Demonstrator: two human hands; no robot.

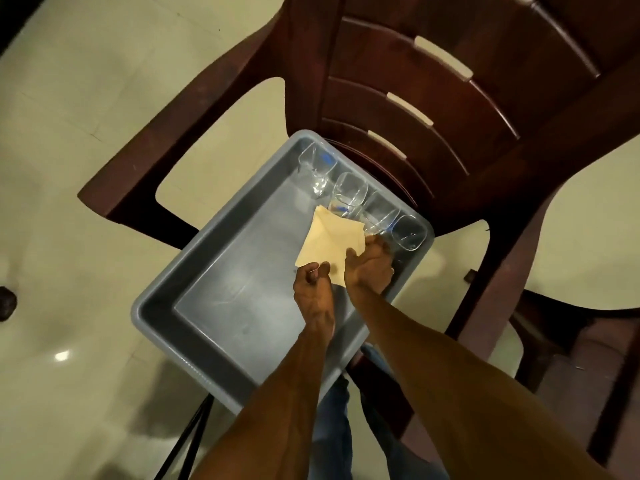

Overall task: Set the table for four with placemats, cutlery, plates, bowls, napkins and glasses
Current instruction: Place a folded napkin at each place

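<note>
A grey plastic tub (194, 317) rests on the seat of a dark brown chair (415, 98). Several clear glasses (349, 194) lie in a row along the tub's far right wall. A small stack of pale yellow napkins (325, 240) sits in the tub beside the glasses. My left hand (313, 289) pinches the near corner of the napkins between thumb and fingers. My right hand (370, 265) grips the napkins' right edge, its fingers curled under the stack next to the nearest glass (410, 232).
The tub's left half holds nothing. Cream floor tiles (86, 133) surround the chair. A second brown chair (571, 341) stands at the right. Black thin legs (187, 441) show below the tub. My jeans (332, 427) are visible under my arms.
</note>
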